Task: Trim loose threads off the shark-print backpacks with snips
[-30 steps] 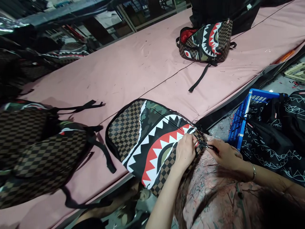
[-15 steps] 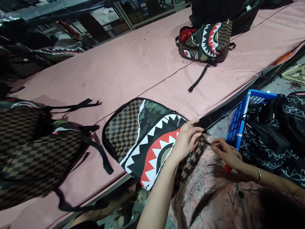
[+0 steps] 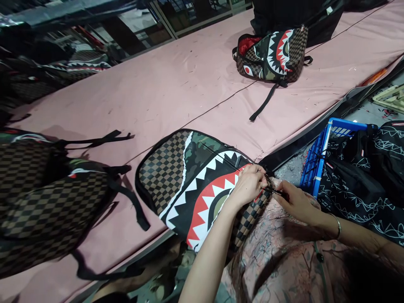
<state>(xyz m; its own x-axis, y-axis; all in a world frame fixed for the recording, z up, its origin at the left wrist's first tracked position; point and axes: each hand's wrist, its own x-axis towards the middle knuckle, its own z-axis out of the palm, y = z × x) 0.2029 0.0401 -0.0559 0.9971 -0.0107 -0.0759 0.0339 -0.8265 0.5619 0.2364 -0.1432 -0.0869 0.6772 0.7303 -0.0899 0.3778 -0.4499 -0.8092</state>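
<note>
A backpack (image 3: 217,181) with checkered, camouflage and shark-mouth panels lies at the table's near edge, its checkered end over my lap. My left hand (image 3: 249,185) is closed on its right end, fingers pinching the dark edge by the side panel. Just to the right, my right hand (image 3: 295,202) is closed around slim dark thread snips (image 3: 277,192), whose tips point at the pinched edge. The fingers hide part of the snips and whatever lies between the two hands.
Checkered backpacks (image 3: 59,202) with loose black straps lie at left. Another shark backpack (image 3: 274,57) rests farther back on the pink table cover (image 3: 151,92), beside a black bag (image 3: 293,17). A blue crate (image 3: 318,164) holding black bags stands at right.
My left hand has lowered slightly onto the bag's edge, its fingers more curled. My right hand has moved a little left, bringing the snips up to the edge.
</note>
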